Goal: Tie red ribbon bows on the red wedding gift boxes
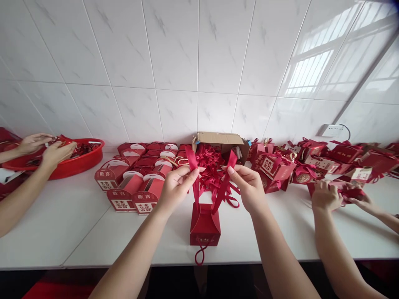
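Observation:
A small red gift box (205, 232) stands on the white table in front of me, with a dark red cord loop (199, 256) hanging from its front. Red satin ribbon (195, 187) rises from both sides of its top. My left hand (179, 180) pinches one end of the ribbon between thumb and fingers. The other end is pinched in my right hand (245, 182), so the two ends stand apart in a V above the box. Behind the box, a heap of loose red ribbons (212, 164) spills out of an open cardboard box (218, 138).
Rows of red boxes with white labels (145, 203) stand to the left. Many ribboned boxes (276, 166) crowd the right. A co-worker's hands (327, 194) handle a box there. Another person's hands (57, 151) work over a red basin (77, 167) at far left. A tiled wall (174, 112) backs the table.

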`<state>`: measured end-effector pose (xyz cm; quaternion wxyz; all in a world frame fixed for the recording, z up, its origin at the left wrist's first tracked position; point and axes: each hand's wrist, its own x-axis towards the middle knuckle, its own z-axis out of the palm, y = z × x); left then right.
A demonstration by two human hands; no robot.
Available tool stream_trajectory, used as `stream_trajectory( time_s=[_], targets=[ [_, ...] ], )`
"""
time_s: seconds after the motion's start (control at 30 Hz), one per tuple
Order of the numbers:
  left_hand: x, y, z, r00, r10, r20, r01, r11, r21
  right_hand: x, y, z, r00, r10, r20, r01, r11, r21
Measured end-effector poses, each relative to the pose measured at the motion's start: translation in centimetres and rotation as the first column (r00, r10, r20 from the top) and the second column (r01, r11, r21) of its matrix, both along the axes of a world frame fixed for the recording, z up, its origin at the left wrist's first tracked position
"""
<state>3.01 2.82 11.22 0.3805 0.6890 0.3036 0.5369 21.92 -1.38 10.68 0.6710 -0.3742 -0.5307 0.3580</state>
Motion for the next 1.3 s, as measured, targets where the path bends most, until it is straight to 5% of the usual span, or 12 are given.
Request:
stream_trajectory(
  time_s=[0.3,0.77,1.0,1.3],
  targets=[
    [0.7,-0.3,0.5,0.987,-0.139,0.082,0.139,0.99,0.006,-0.6,-0.1,0.7,0.998,0.064,-0.006,-0.064,0.998,-0.009],
    [1.3,-0.7,0.9,0.966,-0.154,0.207,0.166,0.985,-0.043,-0.4,0.0,0.6,1.0,0.022,0.018,-0.022,1.0,0.0],
    [1.2,-1.0,0.9,0.987,-0.144,0.076,0.145,0.989,-0.013,-0.9,0.3,0.7,0.994,0.083,-0.065,-0.085,0.996,-0.023],
    [1.0,-1.9,1.4,0.97,-0.199,-0.138,0.195,0.98,-0.043,-0.7,-0.5,0.3,0.93,0.3,0.214,-0.303,0.953,-0.017]
  ],
)
